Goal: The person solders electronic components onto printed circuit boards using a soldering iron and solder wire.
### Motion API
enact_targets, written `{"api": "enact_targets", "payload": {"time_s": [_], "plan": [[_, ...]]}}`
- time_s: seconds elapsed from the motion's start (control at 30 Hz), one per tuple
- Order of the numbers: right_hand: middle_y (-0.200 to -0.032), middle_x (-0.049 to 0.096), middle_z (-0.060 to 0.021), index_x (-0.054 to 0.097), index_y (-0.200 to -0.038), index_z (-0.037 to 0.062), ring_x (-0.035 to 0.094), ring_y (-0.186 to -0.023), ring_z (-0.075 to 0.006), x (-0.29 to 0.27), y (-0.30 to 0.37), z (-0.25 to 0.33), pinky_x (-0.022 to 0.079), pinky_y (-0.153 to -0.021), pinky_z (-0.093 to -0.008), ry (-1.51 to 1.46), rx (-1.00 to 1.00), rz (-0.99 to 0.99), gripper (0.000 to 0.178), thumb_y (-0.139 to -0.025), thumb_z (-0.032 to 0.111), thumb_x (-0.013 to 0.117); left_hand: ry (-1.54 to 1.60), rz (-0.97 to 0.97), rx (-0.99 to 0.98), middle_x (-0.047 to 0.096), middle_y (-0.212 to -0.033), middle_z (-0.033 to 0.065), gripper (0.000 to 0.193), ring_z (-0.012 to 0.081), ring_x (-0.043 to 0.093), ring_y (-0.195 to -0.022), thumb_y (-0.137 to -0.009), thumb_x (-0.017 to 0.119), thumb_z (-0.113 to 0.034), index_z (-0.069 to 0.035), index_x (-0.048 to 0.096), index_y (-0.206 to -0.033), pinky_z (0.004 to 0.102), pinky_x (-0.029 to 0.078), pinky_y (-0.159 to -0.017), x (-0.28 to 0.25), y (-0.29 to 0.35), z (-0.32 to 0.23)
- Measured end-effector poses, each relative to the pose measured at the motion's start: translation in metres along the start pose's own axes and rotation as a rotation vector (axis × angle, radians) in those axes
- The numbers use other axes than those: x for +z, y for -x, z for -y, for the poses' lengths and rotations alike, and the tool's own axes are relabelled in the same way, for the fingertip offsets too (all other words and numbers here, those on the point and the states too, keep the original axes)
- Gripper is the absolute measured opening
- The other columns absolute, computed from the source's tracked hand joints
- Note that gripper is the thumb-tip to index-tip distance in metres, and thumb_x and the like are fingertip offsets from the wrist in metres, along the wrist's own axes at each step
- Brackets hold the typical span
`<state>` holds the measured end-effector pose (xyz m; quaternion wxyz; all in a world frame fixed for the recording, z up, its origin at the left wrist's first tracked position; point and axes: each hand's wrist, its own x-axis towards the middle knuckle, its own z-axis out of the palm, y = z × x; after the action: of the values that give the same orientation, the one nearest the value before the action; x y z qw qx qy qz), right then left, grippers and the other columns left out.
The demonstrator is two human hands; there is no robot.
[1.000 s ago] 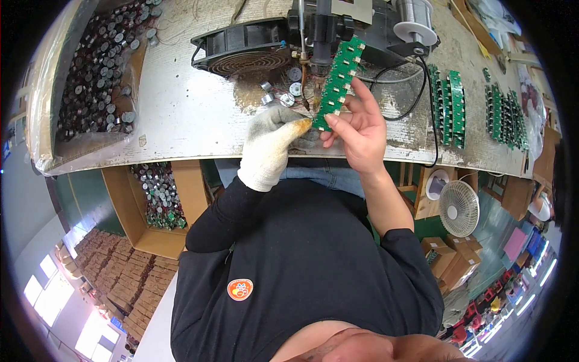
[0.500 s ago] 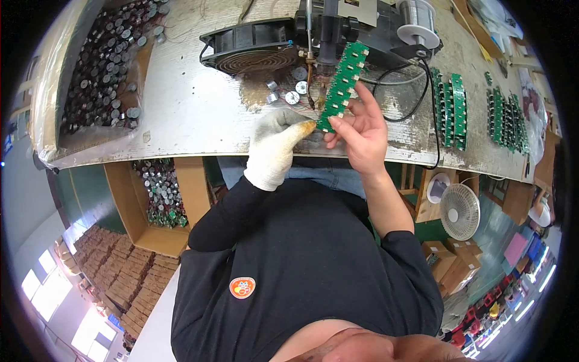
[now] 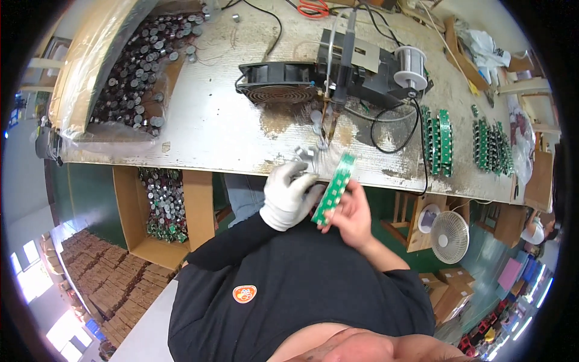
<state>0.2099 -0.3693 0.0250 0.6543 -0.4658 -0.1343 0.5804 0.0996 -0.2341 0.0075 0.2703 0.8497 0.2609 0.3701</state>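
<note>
Head camera has the green circuit-board strip (image 3: 333, 194) slanting across the worktable's (image 3: 205, 130) near edge, pinched low down by the bare right hand (image 3: 352, 216). Just beside it, on the other side, the gloved left hand (image 3: 287, 196) curls its fingers; I can't tell whether they grip anything. Small metal motors (image 3: 306, 153) sit just beyond the glove, then a black fan (image 3: 278, 75), with more green boards (image 3: 445, 143) well off to the right.

Board strip (image 3: 333, 191) shows green with a line of pale spots; gloved left hand (image 3: 288, 196) is white. Counter (image 3: 217, 136) is white, blotched brown; fan (image 3: 277, 73) is black with concentric brown rings. Shirt (image 3: 332, 271) is black, badge (image 3: 244, 294) orange-red.
</note>
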Motion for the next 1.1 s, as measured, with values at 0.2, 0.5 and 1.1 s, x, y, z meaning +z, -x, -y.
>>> {"api": "enact_targets", "payload": {"time_s": [0.2,0.5,1.1], "plan": [[-0.095,0.060,-0.0091,0.047,-0.114,-0.0007,0.058,-0.074,-0.0108,-0.007,0.024,-0.024,0.047,-0.064,-0.0230,0.451,-0.483,-0.048,0.043,-0.080,0.007,0.072,0.277,0.163,0.250,0.063,-0.097,0.0027,0.033,0.0271,0.060,-0.092,-0.065,0.068,-0.022,-0.014,0.067,-0.096,0.0394,0.047,-0.080,-0.026,-0.018,-0.006],[-0.102,0.060,-0.0118,0.059,-0.104,-0.0037,0.056,-0.091,-0.0165,0.073,-0.048,0.012,0.044,-0.080,-0.0272,0.109,-0.552,0.249,0.014,-0.092,-0.002,0.051,0.793,0.195,-0.419,0.064,-0.089,0.0123,0.022,0.0193,0.060,-0.080,-0.076,0.075,-0.011,0.002,0.063,-0.089,0.0311,0.049,-0.073,-0.101,-0.014,0.009],[-0.067,0.056,-0.0012,0.057,-0.080,0.0060,0.048,-0.054,-0.0085,0.156,-0.224,-0.027,0.037,-0.048,-0.0231,-0.443,0.103,0.182,0.023,-0.089,0.025,0.065,1.546,0.137,-0.852,0.063,-0.105,0.0088,0.031,0.0220,0.059,-0.093,-0.091,0.054,-0.025,-0.002,0.059,-0.112,0.0360,0.046,-0.084,-0.122,-0.071,0.147]]}}
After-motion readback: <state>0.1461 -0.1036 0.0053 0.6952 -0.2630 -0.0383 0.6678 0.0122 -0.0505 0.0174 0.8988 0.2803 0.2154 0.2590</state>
